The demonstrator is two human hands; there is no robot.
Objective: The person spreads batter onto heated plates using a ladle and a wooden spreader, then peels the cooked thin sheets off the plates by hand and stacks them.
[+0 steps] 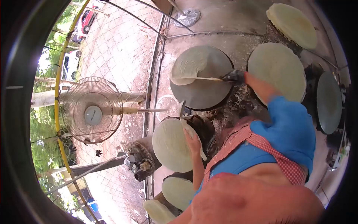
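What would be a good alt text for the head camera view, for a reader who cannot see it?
One hand lifts a thin pale sheet off a round dark griddle with a flat stick, while the other hand holds a spatula beside another sheet-covered griddle. More griddles and a standing fan surround them.

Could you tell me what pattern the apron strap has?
The apron strap is red-and-white checked, clearest in the head view.

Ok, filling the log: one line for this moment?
right hand: stick lifting sheet off griddle | left hand: holds spatula
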